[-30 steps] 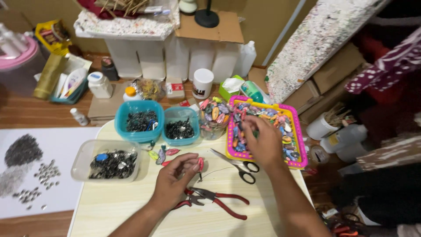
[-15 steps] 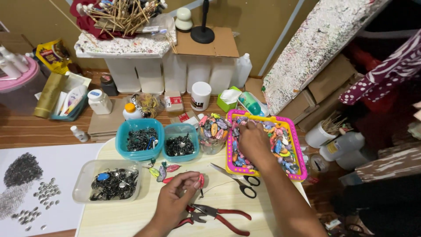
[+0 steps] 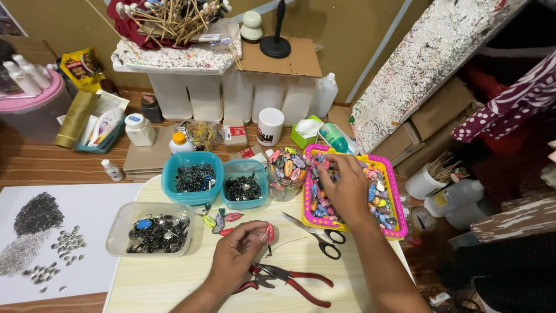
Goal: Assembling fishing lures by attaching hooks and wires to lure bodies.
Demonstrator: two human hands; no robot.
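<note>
Cream table (image 3: 174,278) on wood floor (image 3: 52,165); left hand (image 3: 234,261) fingers pinch red lure (image 3: 270,233); right hand (image 3: 346,188) fingers spread in pink tray (image 3: 399,232).

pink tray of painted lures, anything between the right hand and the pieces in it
Nothing visible: the right hand already rests on the painted lures inside the pink tray. The scissors lie outside it, nearer the left hand.

Premises: a home craft workshop. Around the pale worktop (image 3: 174,278) stand tubs of metal fittings (image 3: 191,177), a pink tray of painted lures (image 3: 379,200) and red pliers (image 3: 289,278); behind it, a paint-spattered board (image 3: 428,58), stacked cardboard boxes (image 3: 428,122) and paint-tipped sticks (image 3: 168,14).
</note>
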